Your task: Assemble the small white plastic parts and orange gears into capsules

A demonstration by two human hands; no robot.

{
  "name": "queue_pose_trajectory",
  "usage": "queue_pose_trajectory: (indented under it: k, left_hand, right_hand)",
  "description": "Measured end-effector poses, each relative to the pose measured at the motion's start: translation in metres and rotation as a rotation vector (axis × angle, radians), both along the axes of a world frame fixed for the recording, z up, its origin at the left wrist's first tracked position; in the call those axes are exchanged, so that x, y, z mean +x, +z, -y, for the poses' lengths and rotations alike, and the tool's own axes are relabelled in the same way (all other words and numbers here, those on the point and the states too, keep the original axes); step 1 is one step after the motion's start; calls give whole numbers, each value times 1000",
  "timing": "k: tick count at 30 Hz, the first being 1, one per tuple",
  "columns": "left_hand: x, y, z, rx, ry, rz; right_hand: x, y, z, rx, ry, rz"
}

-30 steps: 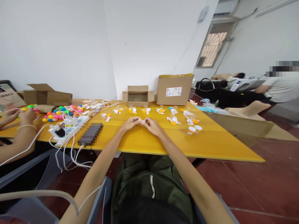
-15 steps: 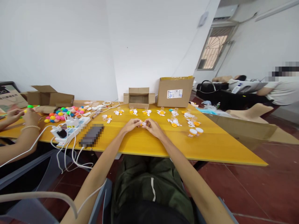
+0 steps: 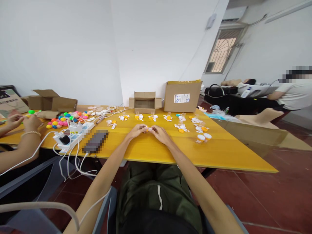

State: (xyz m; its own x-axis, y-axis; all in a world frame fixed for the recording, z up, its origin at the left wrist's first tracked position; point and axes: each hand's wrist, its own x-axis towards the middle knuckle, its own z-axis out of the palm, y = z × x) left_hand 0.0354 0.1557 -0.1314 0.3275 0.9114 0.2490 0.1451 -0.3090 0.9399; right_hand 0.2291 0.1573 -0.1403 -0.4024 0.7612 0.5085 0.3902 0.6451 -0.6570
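Note:
My left hand (image 3: 137, 130) is closed, thumb and fingers pinching a small white-and-orange plastic part (image 3: 147, 129) above the table. From the other side my right hand (image 3: 158, 132) pinches the same small part, or a second piece against it; the fingers hide most of it. Farther back lie little groups of white and orange plastic pieces with clear cups, such as one group (image 3: 153, 116) straight ahead and another group (image 3: 181, 128) to the right. Two small cups with white tops (image 3: 201, 138) stand at the right.
An open carton (image 3: 145, 110) and a larger closed box (image 3: 182, 97) stand along the wall. To my left are a power strip (image 3: 80, 135) with white cables, a phone (image 3: 96, 141) and colourful balls (image 3: 64, 121). A person's hands (image 3: 31, 123) work at far left.
Both hands stay in nearly the same place. The white patterned face seen between my right fingers has turned and now shows less clearly.

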Motion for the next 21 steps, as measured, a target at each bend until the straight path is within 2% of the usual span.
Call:
queue_pose_trajectory:
  k: [11, 21]
  left_hand:
    - [-3, 2, 0, 3, -10, -54]
    - [-2, 1, -1, -4, -28, -24]
  right_hand:
    - [1, -4, -4, 68, 26, -73]
    - [1, -6, -5, 83, 27, -77]
